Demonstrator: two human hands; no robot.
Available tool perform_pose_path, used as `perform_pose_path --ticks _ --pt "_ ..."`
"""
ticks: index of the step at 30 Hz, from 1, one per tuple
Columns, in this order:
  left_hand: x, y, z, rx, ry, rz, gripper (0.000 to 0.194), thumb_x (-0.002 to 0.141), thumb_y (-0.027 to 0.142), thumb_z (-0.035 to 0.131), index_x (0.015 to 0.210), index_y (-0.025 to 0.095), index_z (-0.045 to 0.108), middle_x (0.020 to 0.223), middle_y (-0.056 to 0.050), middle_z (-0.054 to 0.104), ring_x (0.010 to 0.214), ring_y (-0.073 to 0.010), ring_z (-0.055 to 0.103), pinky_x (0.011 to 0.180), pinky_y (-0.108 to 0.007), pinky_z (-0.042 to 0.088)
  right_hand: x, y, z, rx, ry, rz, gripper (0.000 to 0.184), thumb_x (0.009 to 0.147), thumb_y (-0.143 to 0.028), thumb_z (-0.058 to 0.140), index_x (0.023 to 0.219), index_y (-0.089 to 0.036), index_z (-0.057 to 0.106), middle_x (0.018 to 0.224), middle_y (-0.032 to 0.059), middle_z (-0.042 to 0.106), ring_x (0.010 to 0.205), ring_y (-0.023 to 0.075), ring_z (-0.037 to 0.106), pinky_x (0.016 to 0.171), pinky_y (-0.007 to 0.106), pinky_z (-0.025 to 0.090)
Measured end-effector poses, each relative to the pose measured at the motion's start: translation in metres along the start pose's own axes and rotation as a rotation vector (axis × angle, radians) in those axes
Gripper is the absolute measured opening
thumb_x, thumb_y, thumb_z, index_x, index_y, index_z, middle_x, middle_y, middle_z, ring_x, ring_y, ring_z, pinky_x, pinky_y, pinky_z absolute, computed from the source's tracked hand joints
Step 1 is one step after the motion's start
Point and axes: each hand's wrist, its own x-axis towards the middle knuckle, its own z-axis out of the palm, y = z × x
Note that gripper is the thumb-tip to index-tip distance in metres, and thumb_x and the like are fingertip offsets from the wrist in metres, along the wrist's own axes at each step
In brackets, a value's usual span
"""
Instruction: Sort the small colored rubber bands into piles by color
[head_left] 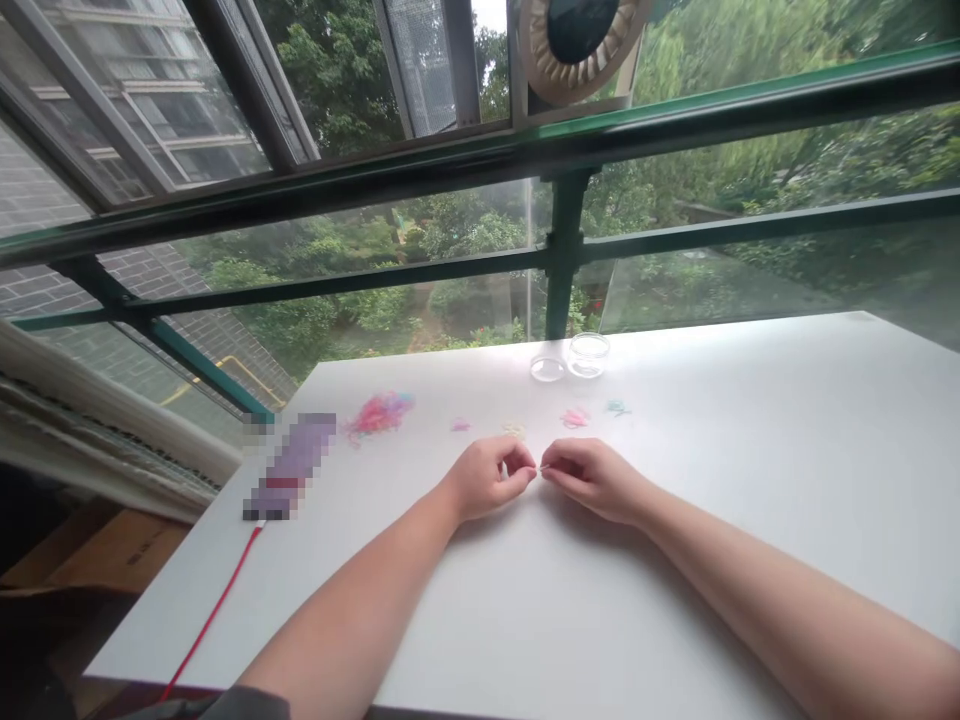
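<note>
My left hand [486, 480] and my right hand [600, 482] meet just above the white table [480, 600], fingertips almost touching. Thumb and forefinger are pinched together on each. A tiny pale bit shows between the fingertips, too small to name. Just beyond my left hand lies a small cream pile [514, 429] of thin pieces. Past my right hand sit a pink pile [575, 417] and a pale blue pile [617, 407]. Farther left are a small purple pile [460, 425] and a larger mixed heap [381, 412] of pink, red and blue pieces.
A clear round dish [587, 357] and a flat clear round lid or dish [547, 370] stand at the far edge. A blurred-out purple device [296, 462] lies at the left, with a red cable [217, 605] running off the front. Green railing [566, 255] and windows border the back.
</note>
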Motion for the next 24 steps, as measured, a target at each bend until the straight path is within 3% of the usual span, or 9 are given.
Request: perform_pose_path --ticks 13,18,24 --pt "-0.002 -0.002 -0.007 0.008 -0.073 0.005 0.005 0.073 0.018 0.051 0.07 0.016 0.054 0.065 0.0 0.056 0.059 -0.01 0.048 0.057 -0.023 0.039 -0.003 -0.004 -0.007 -0.014 -0.012 -0.082 0.013 0.079 -0.016 0.05 0.069 -0.017 0.058 0.06 -0.0005 0.052 0.057 0.0112 0.045 0.057 0.024 0.037" --pt "0.0 -0.009 -0.019 0.034 -0.006 0.004 0.006 0.074 0.02 0.051 0.07 0.016 0.052 0.065 0.0 0.055 0.061 -0.0102 0.048 0.059 -0.023 0.04 -0.004 -0.002 -0.012 0.002 0.034 -0.051 0.014 0.078 -0.014 0.048 0.066 -0.017 0.056 0.06 -0.0006 0.052 0.059 0.0121 0.047 0.06 0.024 0.038" --pt "0.0 -0.017 -0.02 -0.008 0.058 -0.041 0.01 0.076 0.024 0.051 0.072 0.015 0.053 0.064 0.001 0.053 0.058 -0.0094 0.046 0.056 -0.022 0.039 -0.005 0.003 -0.012 0.058 0.11 0.051 0.014 0.079 -0.017 0.046 0.067 -0.017 0.055 0.059 -0.001 0.052 0.056 0.0117 0.046 0.056 0.024 0.037"
